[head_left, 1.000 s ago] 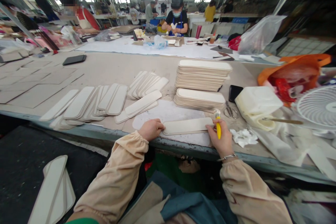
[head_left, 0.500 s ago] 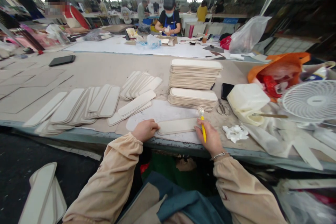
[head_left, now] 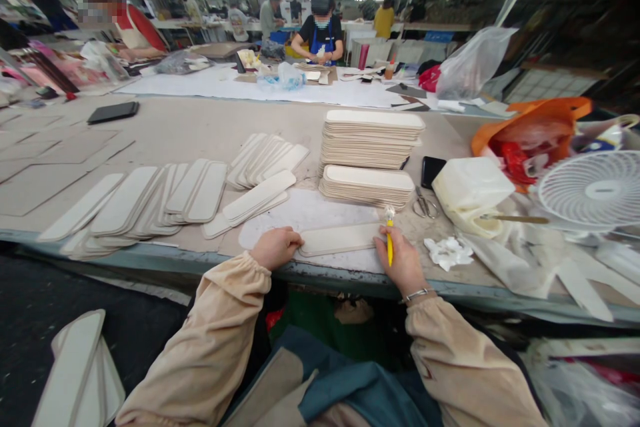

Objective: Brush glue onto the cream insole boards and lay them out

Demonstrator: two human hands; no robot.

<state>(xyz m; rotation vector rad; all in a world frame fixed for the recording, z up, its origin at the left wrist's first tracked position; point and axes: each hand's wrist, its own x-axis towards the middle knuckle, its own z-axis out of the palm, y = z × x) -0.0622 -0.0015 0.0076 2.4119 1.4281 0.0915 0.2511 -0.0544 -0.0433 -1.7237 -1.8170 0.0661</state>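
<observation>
A long pale panel [head_left: 340,239] with rounded corners lies flat at the table's near edge, on a white sheet [head_left: 310,208]. My left hand [head_left: 277,246] is closed at its left end, fingertips pinching the edge. At the other end, my right hand [head_left: 401,259] grips a slim yellow tool [head_left: 389,247] with a whitish lump on its upper end; the tool's exact kind is unclear. The right fingers are beside or on the panel's end. Just behind stand a short stack of similar panels [head_left: 367,177] and a taller stack [head_left: 373,121].
Fanned panels [head_left: 195,192] spread to the left. On the right are scissors [head_left: 425,203], a black phone [head_left: 433,171], crumpled white tissue [head_left: 448,253], a white container [head_left: 473,183] with a stick, and a white fan [head_left: 595,190]. A co-worker [head_left: 320,30] sits across the table.
My right hand has shifted slightly right with the yellow tool, which is now more upright. The left hand stays at the panel's left end.
</observation>
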